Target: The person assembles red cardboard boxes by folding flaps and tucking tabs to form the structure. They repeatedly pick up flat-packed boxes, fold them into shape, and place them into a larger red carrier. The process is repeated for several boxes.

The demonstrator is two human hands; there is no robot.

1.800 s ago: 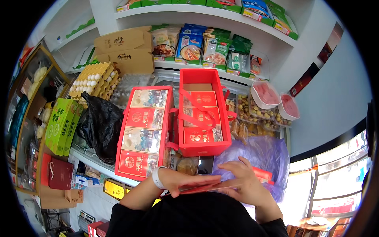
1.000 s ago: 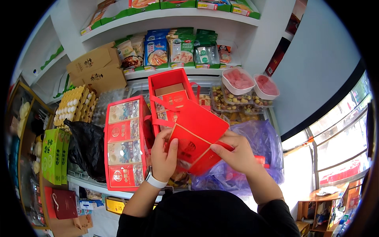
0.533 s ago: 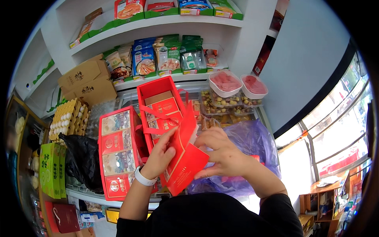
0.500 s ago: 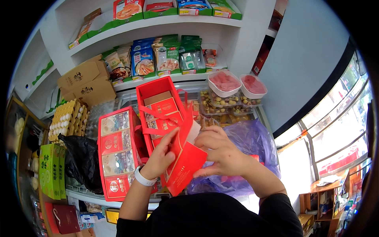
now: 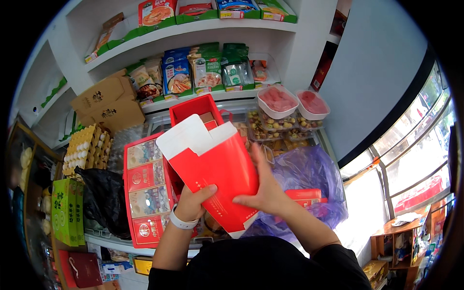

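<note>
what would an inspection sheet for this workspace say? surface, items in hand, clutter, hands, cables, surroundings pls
surface: counter, pale front rim showing, crowded with goods
job's things: red carton, tilted, white flaps open at its upper end; left box, four printed panels; second box, mostly hidden behind the carton
clutter: black bag, egg trays, two pink-filled tubs on fruit packs, purple bag with red pieces
hands: left hand grips the carton's lower left; right hand spread at its right side
cables: nothing seen
surroundings: shelves of packets behind
</note>
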